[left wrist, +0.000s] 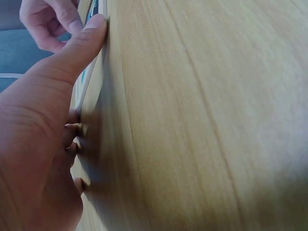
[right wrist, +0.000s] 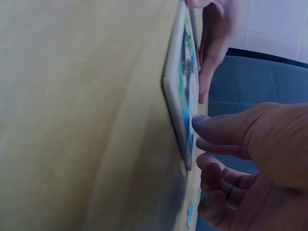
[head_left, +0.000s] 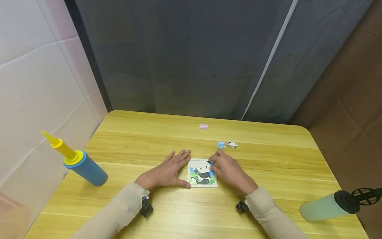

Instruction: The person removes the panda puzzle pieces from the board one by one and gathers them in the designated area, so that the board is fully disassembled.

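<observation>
Centrally, on a wood-grained table (head_left: 268,159), lies a small square panda puzzle (head_left: 203,176) in a pale frame (head_left: 203,186), seen from above by the person working on it. Its picture shows a black-and-white panda with green leaves and patches of blue; the far left part is pale. At the puzzle's left side, the person's left hand (head_left: 170,171) rests with fingers spread toward the far left corner and the thumb stretched out to touch the frame's near left corner. At its far right corner, the right hand (head_left: 229,168) reaches in with bent fingers, index finger and thumb close together over a blue area; whether they pinch a piece or only press on the surface, I cannot tell. Just beyond the puzzle, to its right, two loose pieces lie side by side: a blue piece (head_left: 221,145) and, right of that, a white-and-black piece (head_left: 231,145). Straight beyond the puzzle, farther off, sits a pink toy brick (head_left: 203,126) with studs. Well to the puzzle's left is a blue pump (head_left: 86,169) with a yellow top and nozzle; well to its right, nearer the person, is a pale green bottle (head_left: 322,208) with a black lid.
</observation>
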`<action>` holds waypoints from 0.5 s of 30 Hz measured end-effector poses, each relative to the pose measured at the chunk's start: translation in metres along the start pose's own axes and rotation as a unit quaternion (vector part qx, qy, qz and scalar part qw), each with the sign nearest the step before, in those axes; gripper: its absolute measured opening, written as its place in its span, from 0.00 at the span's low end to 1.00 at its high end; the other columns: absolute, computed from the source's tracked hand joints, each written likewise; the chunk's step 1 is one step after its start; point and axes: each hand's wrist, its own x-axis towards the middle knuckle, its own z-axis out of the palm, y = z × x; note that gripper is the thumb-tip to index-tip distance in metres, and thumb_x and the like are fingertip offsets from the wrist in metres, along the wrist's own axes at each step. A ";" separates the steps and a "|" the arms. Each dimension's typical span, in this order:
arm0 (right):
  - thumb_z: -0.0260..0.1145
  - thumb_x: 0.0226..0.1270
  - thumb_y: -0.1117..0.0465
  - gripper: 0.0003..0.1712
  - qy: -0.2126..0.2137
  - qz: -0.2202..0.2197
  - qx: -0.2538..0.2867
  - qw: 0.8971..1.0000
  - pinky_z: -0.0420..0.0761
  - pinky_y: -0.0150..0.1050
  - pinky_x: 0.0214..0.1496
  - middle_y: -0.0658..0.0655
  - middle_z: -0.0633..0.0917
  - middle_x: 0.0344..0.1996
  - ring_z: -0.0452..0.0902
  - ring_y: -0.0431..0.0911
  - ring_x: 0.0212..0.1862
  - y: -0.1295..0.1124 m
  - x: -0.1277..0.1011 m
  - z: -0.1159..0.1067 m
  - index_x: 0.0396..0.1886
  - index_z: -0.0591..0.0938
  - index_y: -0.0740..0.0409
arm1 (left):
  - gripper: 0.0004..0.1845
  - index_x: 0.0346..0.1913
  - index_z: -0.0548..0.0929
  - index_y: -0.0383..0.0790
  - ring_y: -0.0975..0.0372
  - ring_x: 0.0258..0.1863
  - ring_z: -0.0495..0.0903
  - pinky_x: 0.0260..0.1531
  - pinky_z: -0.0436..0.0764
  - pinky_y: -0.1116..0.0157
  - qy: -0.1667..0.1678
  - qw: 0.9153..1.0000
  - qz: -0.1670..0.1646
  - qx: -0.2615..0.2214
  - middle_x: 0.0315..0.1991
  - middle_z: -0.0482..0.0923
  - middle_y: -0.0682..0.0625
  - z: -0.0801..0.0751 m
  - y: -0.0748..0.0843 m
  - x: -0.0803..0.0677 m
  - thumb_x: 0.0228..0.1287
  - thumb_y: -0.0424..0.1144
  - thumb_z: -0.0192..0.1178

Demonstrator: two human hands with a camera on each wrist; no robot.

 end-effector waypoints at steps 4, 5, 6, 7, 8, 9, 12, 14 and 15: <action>0.73 0.73 0.59 0.17 -0.004 -0.007 -0.014 1.000 0.79 0.33 0.35 0.54 0.81 0.50 0.75 0.38 0.36 0.001 -0.002 0.005 0.58 0.89 0.58 | 0.63 0.86 0.55 0.35 0.47 0.90 0.43 0.87 0.41 0.38 0.000 1.000 -0.002 0.000 0.89 0.44 0.43 0.000 0.000 0.000 0.61 0.72 0.69; 0.73 0.74 0.59 0.17 -0.004 -0.009 -0.019 1.000 0.79 0.33 0.34 0.54 0.81 0.51 0.75 0.38 0.36 0.002 -0.002 0.006 0.59 0.89 0.58 | 0.63 0.86 0.55 0.35 0.47 0.90 0.44 0.87 0.41 0.38 0.000 1.000 -0.002 0.001 0.89 0.44 0.43 0.000 0.000 0.000 0.61 0.72 0.69; 0.73 0.74 0.59 0.18 -0.003 -0.010 -0.023 1.000 0.79 0.33 0.34 0.54 0.81 0.51 0.75 0.38 0.36 0.002 -0.003 0.006 0.59 0.88 0.58 | 0.63 0.85 0.55 0.35 0.47 0.90 0.43 0.87 0.41 0.38 0.001 1.000 -0.003 0.000 0.89 0.44 0.43 0.000 0.000 0.000 0.60 0.72 0.69; 0.73 0.74 0.59 0.18 -0.002 -0.011 -0.026 1.000 0.80 0.33 0.34 0.55 0.82 0.52 0.76 0.39 0.37 0.002 -0.003 0.007 0.60 0.88 0.58 | 0.63 0.85 0.55 0.35 0.47 0.89 0.44 0.87 0.41 0.38 0.002 1.000 -0.002 0.000 0.89 0.44 0.43 0.000 0.000 0.000 0.60 0.72 0.69; 0.73 0.74 0.58 0.18 0.001 -0.013 -0.028 1.000 0.80 0.33 0.34 0.55 0.82 0.52 0.77 0.39 0.37 0.002 -0.003 0.008 0.60 0.88 0.58 | 0.64 0.86 0.55 0.36 0.48 0.90 0.43 0.88 0.41 0.39 0.001 1.000 -0.004 0.001 0.89 0.43 0.43 0.000 0.000 0.000 0.60 0.73 0.69; 0.72 0.74 0.58 0.18 0.003 -0.015 -0.032 0.999 0.81 0.34 0.35 0.55 0.82 0.52 0.77 0.39 0.38 0.002 -0.004 0.008 0.60 0.88 0.58 | 0.64 0.86 0.55 0.36 0.48 0.90 0.43 0.88 0.40 0.39 0.000 1.000 -0.005 0.002 0.89 0.43 0.44 0.000 0.001 0.000 0.60 0.73 0.69; 0.72 0.75 0.58 0.19 0.010 -0.021 -0.040 0.999 0.82 0.34 0.36 0.55 0.83 0.52 0.78 0.40 0.39 0.001 -0.005 0.009 0.61 0.87 0.58 | 0.64 0.86 0.55 0.36 0.48 0.90 0.43 0.88 0.40 0.39 0.002 1.000 -0.003 0.002 0.89 0.44 0.43 0.000 0.000 -0.001 0.60 0.73 0.69; 0.71 0.76 0.58 0.19 0.012 -0.025 -0.044 0.999 0.82 0.34 0.36 0.55 0.83 0.52 0.78 0.40 0.39 0.001 -0.006 0.010 0.62 0.87 0.59 | 0.64 0.86 0.55 0.36 0.48 0.90 0.43 0.88 0.41 0.39 0.003 1.000 -0.002 0.003 0.89 0.44 0.43 0.000 0.000 -0.001 0.60 0.73 0.69; 0.71 0.76 0.58 0.19 0.012 -0.027 -0.046 0.998 0.81 0.33 0.36 0.55 0.83 0.52 0.78 0.39 0.39 0.001 -0.006 0.010 0.62 0.87 0.59 | 0.64 0.86 0.55 0.36 0.47 0.89 0.43 0.88 0.41 0.39 0.004 1.000 -0.001 0.003 0.89 0.44 0.43 0.000 0.000 0.000 0.60 0.73 0.69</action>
